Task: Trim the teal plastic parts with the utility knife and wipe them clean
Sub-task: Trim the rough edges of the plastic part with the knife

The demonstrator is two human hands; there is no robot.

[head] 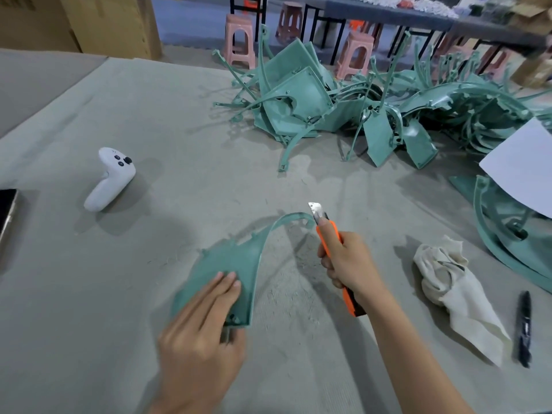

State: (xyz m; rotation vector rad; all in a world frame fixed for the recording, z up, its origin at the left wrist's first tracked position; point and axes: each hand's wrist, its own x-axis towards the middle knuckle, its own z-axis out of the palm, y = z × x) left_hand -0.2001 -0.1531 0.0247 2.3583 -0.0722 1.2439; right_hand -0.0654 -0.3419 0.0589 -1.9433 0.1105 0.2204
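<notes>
Left hand [197,339] fingers pinch teal part [239,258]; right hand [349,264] fingers wrap utility knife [335,233], blade at part's tip.

Teal part [233,258], lower centre: smooth, faintly glossy plastic; utility knife [335,233]: bright metal blade, orange plastic handle; rag [448,282], lower right: matt cloth.

Lower centre: teal part [227,264] is showing plain; utility knife [331,234] is showing orange, black-ended; cloth [448,282] is looking off-white; controller [110,177] is showing white, black buttons.

Left hand [200,333] pinches teal part [227,261], fingers [221,291] flat; right hand [346,264] grips utility knife [335,230].
</notes>
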